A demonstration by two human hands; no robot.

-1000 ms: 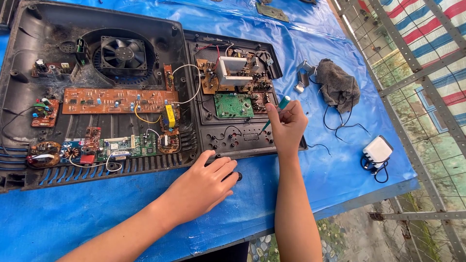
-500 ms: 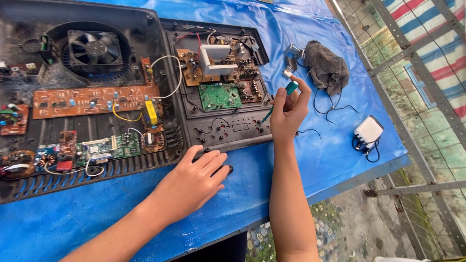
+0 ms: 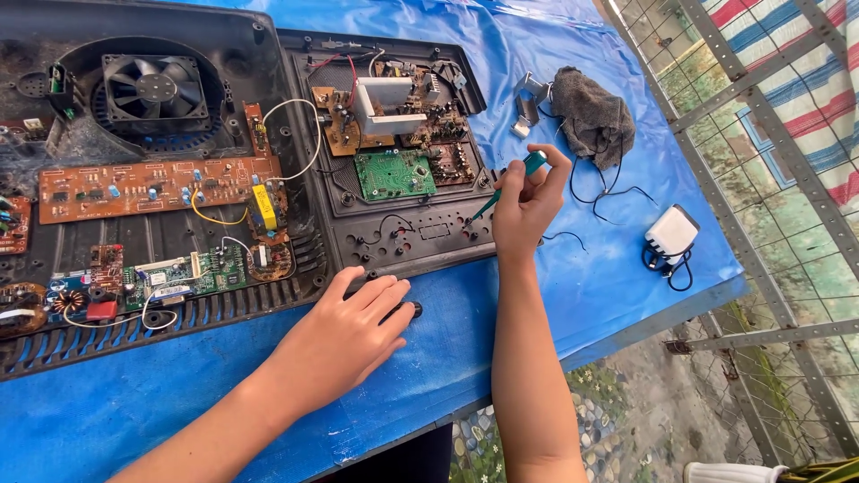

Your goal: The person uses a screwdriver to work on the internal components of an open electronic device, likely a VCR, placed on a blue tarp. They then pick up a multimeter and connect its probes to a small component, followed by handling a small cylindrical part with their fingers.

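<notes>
my right hand (image 3: 528,201) pinching the green screwdriver (image 3: 506,186) | shaft slants near-left, tip at the black panel (image 3: 407,237) | left hand (image 3: 353,322) flat, holding nothing, at its near edge

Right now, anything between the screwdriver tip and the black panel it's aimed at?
Nothing visible. The right hand holds the green-handled screwdriver with its tip at the black panel, near the panel's right edge. The black wires and the grey cloth lie off to the right, clear of it.
</notes>
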